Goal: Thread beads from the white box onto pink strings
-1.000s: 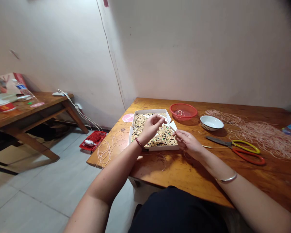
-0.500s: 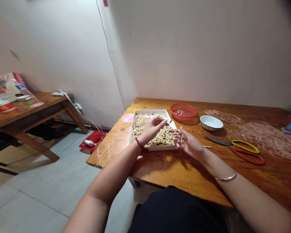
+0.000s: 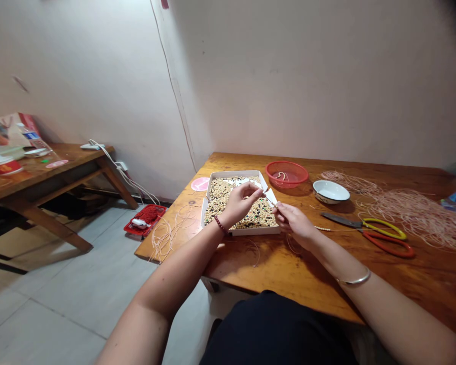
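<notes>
My left hand (image 3: pixel 243 202) is closed in a pinch above a shallow white box (image 3: pixel 255 232), thumb and forefinger together. From its fingertips a thin strand (image 3: pixel 269 199) runs to my right hand (image 3: pixel 293 221). That hand is closed too, pinching a short run of pale beads on the strand at the box's right edge. Loose cream beads (image 3: pixel 220 190), with black and a few green ones among them, fill the box. Past my right wrist lies a row of threaded pale beads (image 3: pixel 322 228), its cord reaching toward the scissors. Whether a needle is between the hands I cannot tell.
Behind the box stand a red plastic basket (image 3: pixel 287 175) and a white bowl (image 3: pixel 331 192). Scissors (image 3: pixel 380 233) with yellow and orange handles lie right, before a heap of pink cord (image 3: pixel 414 210). More cord (image 3: pixel 171 235) hangs over the table's left edge.
My right hand has closed its spread fingers and turned palm down, now gripping the beaded strand close to my left fingertips. My left hand keeps its pinch almost in place.
</notes>
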### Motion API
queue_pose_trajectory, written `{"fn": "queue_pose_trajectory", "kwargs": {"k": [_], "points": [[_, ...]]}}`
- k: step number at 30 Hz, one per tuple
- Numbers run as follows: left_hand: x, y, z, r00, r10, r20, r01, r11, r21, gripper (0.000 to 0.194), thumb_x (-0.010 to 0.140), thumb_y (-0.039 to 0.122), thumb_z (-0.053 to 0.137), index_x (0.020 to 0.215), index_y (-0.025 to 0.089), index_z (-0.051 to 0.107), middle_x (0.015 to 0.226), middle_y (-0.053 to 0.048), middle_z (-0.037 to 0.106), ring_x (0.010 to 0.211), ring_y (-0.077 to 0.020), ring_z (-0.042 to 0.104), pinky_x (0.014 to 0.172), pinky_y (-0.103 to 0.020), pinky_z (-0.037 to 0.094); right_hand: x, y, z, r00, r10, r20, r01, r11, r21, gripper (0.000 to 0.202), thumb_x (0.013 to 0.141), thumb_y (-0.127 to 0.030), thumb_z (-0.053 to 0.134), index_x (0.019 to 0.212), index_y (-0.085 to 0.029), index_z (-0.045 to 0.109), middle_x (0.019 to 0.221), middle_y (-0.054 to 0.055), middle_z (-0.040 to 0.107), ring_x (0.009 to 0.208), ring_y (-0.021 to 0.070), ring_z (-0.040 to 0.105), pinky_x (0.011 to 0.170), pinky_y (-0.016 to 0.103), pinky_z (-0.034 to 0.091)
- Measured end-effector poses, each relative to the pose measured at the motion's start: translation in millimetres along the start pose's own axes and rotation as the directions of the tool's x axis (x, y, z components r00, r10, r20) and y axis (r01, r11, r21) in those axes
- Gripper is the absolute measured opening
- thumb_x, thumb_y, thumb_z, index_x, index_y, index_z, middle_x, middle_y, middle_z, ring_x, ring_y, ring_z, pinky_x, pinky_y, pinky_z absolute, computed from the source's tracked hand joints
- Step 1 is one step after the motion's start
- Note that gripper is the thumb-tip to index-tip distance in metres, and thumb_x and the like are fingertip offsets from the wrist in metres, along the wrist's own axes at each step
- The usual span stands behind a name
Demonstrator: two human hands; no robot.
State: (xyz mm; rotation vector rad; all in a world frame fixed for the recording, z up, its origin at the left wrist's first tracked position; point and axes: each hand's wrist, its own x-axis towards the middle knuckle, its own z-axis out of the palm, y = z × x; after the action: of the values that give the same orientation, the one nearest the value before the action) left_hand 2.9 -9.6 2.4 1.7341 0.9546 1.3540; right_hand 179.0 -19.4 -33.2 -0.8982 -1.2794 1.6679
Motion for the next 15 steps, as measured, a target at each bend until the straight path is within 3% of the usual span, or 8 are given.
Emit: {"fn": "queue_pose_trajectory", "kwargs": {"k": [6, 10, 15], "points": [[1.3, -6.1, 0.6, 0.998, 0.021, -0.052, -0.02, 1.0, 0.017, 0.026, 0.083, 0.04, 0.059, 0.081, 0.015, 0.058, 0.082, -0.009, 0.068, 0.075, -0.0142, 0.064, 0.067, -0.028, 0.049, 0.8, 0.8, 2.1, 0.991, -0.113, -0.07, 0.108, 0.992, -0.068, 0.038, 0.071, -0.052, 0.066, 0.076, -0.019, 0.047, 0.053, -0.008, 0.037, 0.038, 0.0032, 0.025, 0.037, 0.019, 0.015], [1.6, -5.3, 1.6, 0.999, 0.016, -0.049, -0.016, 1.0, -0.006, 0.024, 0.083, 0.039, 0.06, 0.081, 0.015, 0.058, 0.081, -0.009, 0.068, 0.076, -0.0143, 0.064, 0.067, -0.028, 0.05, 0.8, 1.4, 0.2, 0.992, -0.114, -0.049, 0.112, 0.992, -0.051, 0.031, 0.076, -0.047, 0.061, 0.075, -0.019, 0.047, 0.07, -0.004, 0.05, 0.041, 0.0033, 0.035, 0.037, 0.02, 0.021], [0.8, -2.0, 2.7, 0.997, 0.002, -0.075, -0.002, 1.0, -0.001, 0.024, 0.083, 0.039, 0.059, 0.079, 0.015, 0.058, 0.081, -0.008, 0.069, 0.077, -0.0149, 0.064, 0.066, -0.028, 0.05, -0.2, 0.4, 0.5, 0.994, -0.099, -0.04, 0.098, 0.995, -0.022, 0.029, 0.078, -0.045, 0.056, 0.07, -0.018, 0.047, 0.066, -0.002, 0.049, 0.044, 0.0058, 0.038, 0.038, 0.021, 0.024]]}}
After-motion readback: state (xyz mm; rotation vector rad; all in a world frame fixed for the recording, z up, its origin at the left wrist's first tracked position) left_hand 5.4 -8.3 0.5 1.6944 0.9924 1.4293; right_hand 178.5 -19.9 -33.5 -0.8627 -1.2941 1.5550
